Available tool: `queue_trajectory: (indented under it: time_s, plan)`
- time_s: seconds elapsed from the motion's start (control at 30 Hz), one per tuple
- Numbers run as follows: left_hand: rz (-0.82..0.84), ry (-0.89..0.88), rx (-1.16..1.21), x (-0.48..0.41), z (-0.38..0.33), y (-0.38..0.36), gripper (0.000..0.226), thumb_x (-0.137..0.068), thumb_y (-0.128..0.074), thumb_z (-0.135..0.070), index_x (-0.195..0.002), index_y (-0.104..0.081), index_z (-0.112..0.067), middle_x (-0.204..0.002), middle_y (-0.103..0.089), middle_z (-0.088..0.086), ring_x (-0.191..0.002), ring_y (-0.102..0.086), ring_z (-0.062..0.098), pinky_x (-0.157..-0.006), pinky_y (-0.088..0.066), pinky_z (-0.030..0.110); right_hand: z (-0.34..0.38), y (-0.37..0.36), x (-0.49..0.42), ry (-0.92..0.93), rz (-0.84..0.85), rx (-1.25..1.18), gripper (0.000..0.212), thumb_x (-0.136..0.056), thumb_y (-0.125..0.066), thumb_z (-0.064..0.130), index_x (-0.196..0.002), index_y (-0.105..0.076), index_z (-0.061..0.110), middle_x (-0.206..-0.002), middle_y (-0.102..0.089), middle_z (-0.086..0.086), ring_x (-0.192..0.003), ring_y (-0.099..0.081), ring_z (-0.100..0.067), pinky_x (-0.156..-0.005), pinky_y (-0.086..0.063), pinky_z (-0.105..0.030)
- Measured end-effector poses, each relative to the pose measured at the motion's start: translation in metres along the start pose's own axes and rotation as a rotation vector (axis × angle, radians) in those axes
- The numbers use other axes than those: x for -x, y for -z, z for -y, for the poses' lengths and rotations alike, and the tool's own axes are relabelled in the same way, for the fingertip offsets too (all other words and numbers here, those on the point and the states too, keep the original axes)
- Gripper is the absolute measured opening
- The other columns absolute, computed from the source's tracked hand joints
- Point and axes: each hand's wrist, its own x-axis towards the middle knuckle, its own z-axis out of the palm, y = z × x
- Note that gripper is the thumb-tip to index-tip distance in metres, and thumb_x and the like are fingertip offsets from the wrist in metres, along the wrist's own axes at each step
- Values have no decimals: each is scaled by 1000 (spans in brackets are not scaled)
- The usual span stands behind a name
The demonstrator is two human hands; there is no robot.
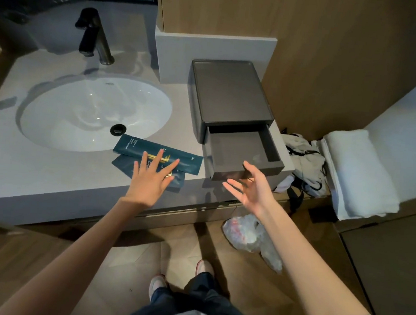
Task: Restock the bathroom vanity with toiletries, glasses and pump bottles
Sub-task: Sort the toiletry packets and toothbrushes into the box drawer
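At ten o'clock of the view: black metal faucet, upright on pale grey stone countertop, just behind white oval sink basin. At four o'clock from the basin, near the counter's front edge: flat teal toiletry sachets with gold print, overlapping, one long packet over at least one shorter packet. Left hand palm down over them, fingers straight and spread wide, fingertips laid on the packets, gripping nothing.

At three o'clock from the sachets: dark grey rectangular drawer box with shallow tray top, its single drawer pulled out toward six o'clock. Right hand just before the drawer's front panel, palm turned toward nine o'clock, fingers loosely splayed, holding nothing; touching the panel or not, cannot tell.

At six o'clock from that hand, down on the wooden floor: crumpled clear plastic bag. At three o'clock from the drawer: crumpled black-and-white fabric, then folded white towel on a wooden ledge.
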Motion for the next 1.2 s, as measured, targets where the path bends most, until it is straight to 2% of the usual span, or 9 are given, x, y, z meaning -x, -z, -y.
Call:
queue_trajectory:
  time_s: [0.37,0.43,0.53,0.6,0.7,0.77,0.9,1.07,1.2]
  plan:
    - [-78,-31,24,2,3,-5,50,-99,-27,-42,-147,-12,-39,-159,0,5,-144,6,40,-115,-3,55,-24,21,25,59,-25,-55,18,-90,-60,24,-101,-54,12,-119,-55,-20,-100,-63,-29,-73,-59,-33]
    - [-94,-36,26,2,4,-7,50,-99,-28,-42,-147,-14,-39,-159,-2,5,-144,5,40,-115,-3,55,-25,21,26,75,-49,-41,23,-90,-59,29,-105,-54,12,-119,-55,-19,-99,-62,-28,-73,-59,-33]
    - [-118,-40,53,2,5,-9,49,-99,-31,-41,-147,-19,-38,-159,-6,5,-144,2,39,-115,-4,54,-35,19,33,59,-108,-14,54,-90,-49,53,-127,-45,14,-129,-50,-17,-107,-58,-30,-76,-57,-37]
    - [-143,-42,78,4,5,-8,47,-99,-33,-39,-146,-25,-35,-158,-12,5,-145,-1,38,-116,-7,52,-50,19,45,-4,-92,14,60,-86,-40,67,-113,-47,14,-119,-55,-16,-97,-62,-28,-70,-59,-37]
    - [-214,-34,115,7,13,-3,45,-99,-36,-36,-143,-36,-28,-155,-24,7,-144,-9,38,-117,-11,50,-73,4,71,-78,126,294,54,-84,-45,61,-97,-50,9,-83,-61,-8,-66,-63,-16,-65,-59,-30]
    - [-269,-35,134,10,22,2,43,-98,-40,-33,-140,-43,-23,-151,-33,10,-141,-18,39,-116,-17,52,-79,-18,79,2,235,489,36,-88,-55,42,-96,-56,6,-78,-63,-6,-65,-61,-14,-71,-58,-29]
    - [-340,6,214,22,41,10,41,-95,-49,-26,-135,-48,-16,-144,-42,14,-135,-29,39,-110,-30,50,-70,-72,66,257,236,708,9,-92,-58,17,-97,-61,9,-85,-67,-6,-72,-62,-15,-74,-56,-27]
    - [-363,38,246,36,61,12,44,-92,-56,-25,-134,-49,-12,-140,-46,12,-128,-33,36,-107,-34,48,-60,-117,11,698,138,1328,21,-90,-58,16,-110,-61,11,-108,-64,-1,-93,-58,-11,-86,-46,-22]
    - [-297,107,267,40,70,11,56,-91,-54,-37,-140,-38,-14,-143,-37,13,-131,-26,32,-109,-28,42,-58,-133,-44,726,134,1687,41,-87,-60,18,-127,-52,13,-126,-56,-10,-120,-48,-26,-101,-40,-37]
